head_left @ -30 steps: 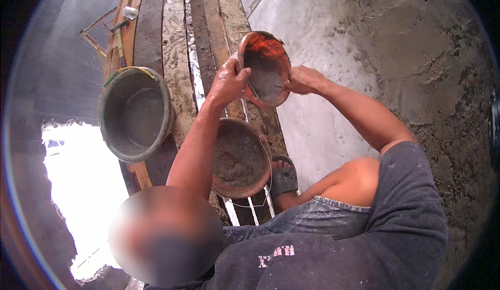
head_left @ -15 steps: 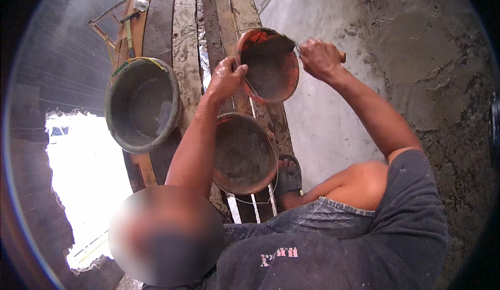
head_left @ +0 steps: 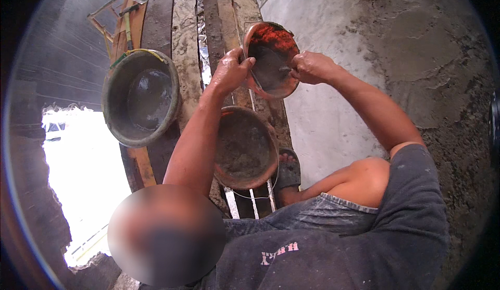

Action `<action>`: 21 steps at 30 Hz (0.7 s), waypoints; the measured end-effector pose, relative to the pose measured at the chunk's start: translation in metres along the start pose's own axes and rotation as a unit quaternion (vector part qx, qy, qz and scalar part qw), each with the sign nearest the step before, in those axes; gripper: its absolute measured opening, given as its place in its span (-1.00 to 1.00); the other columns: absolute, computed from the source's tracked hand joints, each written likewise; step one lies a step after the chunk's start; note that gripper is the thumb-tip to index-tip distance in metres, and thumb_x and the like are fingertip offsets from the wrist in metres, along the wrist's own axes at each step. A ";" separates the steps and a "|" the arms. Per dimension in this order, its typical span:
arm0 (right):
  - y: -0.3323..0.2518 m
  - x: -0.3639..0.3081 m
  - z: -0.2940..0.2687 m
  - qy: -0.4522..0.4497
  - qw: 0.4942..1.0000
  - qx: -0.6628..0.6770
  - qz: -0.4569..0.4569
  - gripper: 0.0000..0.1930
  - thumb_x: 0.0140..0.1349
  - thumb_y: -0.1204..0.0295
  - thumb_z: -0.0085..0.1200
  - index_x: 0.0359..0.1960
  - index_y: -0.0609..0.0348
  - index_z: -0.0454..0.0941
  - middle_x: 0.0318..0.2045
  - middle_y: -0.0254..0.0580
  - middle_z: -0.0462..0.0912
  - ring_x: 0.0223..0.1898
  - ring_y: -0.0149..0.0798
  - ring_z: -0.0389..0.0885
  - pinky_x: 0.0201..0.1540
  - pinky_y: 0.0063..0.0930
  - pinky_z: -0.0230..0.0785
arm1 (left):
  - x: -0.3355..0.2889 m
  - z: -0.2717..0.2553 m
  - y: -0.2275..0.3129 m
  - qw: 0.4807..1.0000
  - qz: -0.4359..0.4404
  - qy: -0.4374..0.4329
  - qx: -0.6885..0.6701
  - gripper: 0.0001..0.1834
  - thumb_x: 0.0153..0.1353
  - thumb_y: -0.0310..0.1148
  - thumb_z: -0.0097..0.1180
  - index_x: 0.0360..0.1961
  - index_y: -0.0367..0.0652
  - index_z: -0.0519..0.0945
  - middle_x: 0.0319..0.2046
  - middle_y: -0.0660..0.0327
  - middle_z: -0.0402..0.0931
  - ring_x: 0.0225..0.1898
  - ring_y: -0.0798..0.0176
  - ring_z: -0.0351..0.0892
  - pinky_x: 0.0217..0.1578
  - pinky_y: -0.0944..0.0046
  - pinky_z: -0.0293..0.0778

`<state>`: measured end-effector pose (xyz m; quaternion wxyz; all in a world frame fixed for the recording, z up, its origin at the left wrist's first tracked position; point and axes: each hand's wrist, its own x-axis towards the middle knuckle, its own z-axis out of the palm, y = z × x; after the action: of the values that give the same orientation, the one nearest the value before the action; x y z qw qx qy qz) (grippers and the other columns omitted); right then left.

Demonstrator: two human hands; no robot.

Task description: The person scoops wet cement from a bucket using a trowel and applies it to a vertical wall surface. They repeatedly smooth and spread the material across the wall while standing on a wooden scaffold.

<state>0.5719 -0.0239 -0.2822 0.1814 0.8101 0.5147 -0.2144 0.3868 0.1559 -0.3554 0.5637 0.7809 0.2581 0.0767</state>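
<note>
My left hand (head_left: 233,70) is closed on the near-left rim of a red-orange bucket (head_left: 276,37), which is tilted above the planks. Grey wet mortar coats its lower inside. On the bucket's other side, my right hand (head_left: 314,67) is wrapped round a trowel (head_left: 285,68); its handle is hidden by the fingers and its blade dips into the bucket, hardly visible. Just below stands a second bucket (head_left: 217,160) with a reddish rim, a wire handle and grey residue inside. To the left is a larger dark bucket (head_left: 108,114) holding watery grey mix.
Mortar-stained planks (head_left: 186,40) with gaps between them form the platform. A plastered wall (head_left: 333,108) runs along the right, rougher and darker farther right. A hammer-like tool (head_left: 127,27) lies at the upper left. A bright ragged opening (head_left: 86,175) breaks the left wall. My sandalled foot (head_left: 288,173) rests beside the second bucket.
My right hand has moved left and slightly down, taking the trowel blade from the bucket's upper rim down inside. The bucket has shifted slightly up, and more of its red inner wall shows.
</note>
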 end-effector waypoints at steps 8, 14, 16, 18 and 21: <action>0.000 0.019 -0.042 0.120 0.980 -0.118 0.106 -0.73 0.30 0.30 0.08 -0.17 0.11 0.79 -0.16 -0.04 0.81 -0.09 -0.02 0.82 -0.07 -0.11 0.67 | -0.007 0.006 0.001 0.999 -0.012 0.009 -0.034 -0.62 0.33 -0.21 0.27 -0.06 -0.37 0.63 -0.18 -0.11 0.67 -0.07 -0.02 0.68 0.00 0.03 0.51; 0.000 0.031 -0.012 0.021 0.993 -0.113 -0.002 -0.78 0.23 0.39 0.14 -0.17 0.12 0.78 -0.16 -0.01 0.80 -0.08 0.03 0.80 -0.07 -0.10 0.66 | 0.002 0.015 -0.008 0.996 -0.007 0.036 -0.076 -0.65 0.34 -0.22 0.28 -0.11 -0.36 0.62 -0.25 -0.05 0.66 -0.16 0.07 0.67 -0.06 0.05 0.53; -0.003 0.029 -0.013 -0.026 0.996 -0.079 -0.006 -0.78 0.18 0.38 0.18 -0.20 0.17 0.76 -0.17 0.03 0.79 -0.08 0.06 0.78 -0.12 -0.06 0.65 | -0.003 0.012 -0.011 0.999 -0.009 0.025 -0.036 -0.64 0.33 -0.21 0.29 -0.14 -0.36 0.62 -0.29 -0.02 0.63 -0.22 0.10 0.63 -0.10 0.06 0.52; -0.008 0.017 -0.016 -0.055 0.998 -0.019 -0.023 -0.77 0.17 0.36 0.19 -0.22 0.21 0.75 -0.18 0.05 0.79 -0.11 0.08 0.79 -0.18 -0.02 0.63 | -0.002 0.013 -0.007 1.000 0.001 0.023 -0.014 -0.65 0.33 -0.21 0.29 -0.16 -0.36 0.61 -0.33 0.01 0.61 -0.26 0.13 0.59 -0.13 0.06 0.51; 0.013 0.019 0.022 -0.096 0.962 0.250 -0.045 -0.69 0.26 0.24 0.20 -0.39 0.31 0.64 -0.52 -0.08 0.67 -0.51 -0.13 0.67 -0.48 -0.20 0.49 | -0.004 0.013 -0.006 0.999 0.009 0.038 -0.028 -0.65 0.33 -0.21 0.29 -0.18 -0.35 0.61 -0.35 0.02 0.59 -0.29 0.14 0.57 -0.16 0.06 0.50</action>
<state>0.5877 -0.0264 -0.3098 0.0114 0.7816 0.4604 -0.4208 0.3870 0.1446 -0.3652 0.5748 0.7633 0.2702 0.1184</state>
